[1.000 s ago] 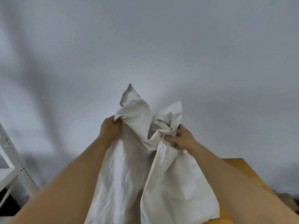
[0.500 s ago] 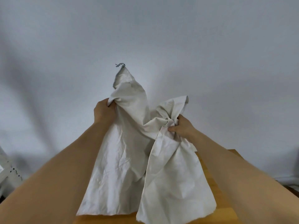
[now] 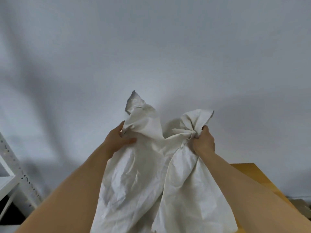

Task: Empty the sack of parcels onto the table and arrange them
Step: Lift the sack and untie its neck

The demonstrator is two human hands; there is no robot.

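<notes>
A limp white cloth sack hangs upside down in front of me, held up by its two bottom corners. My left hand grips the left corner, whose tip sticks up above the fingers. My right hand is clenched on the bunched right corner. The sack's lower part drops out of the bottom of the view, hiding its mouth. No parcels are visible. A corner of the wooden table shows behind my right forearm.
A plain white wall fills the background. A white metal shelf upright with punched holes stands at the far left. Something brownish lies low at the far right edge, beyond the table.
Both hands spread apart, the right one moving further right, stretching the sack's bottom edge between them. The sack dropped slightly from its raised position half a second ago.
</notes>
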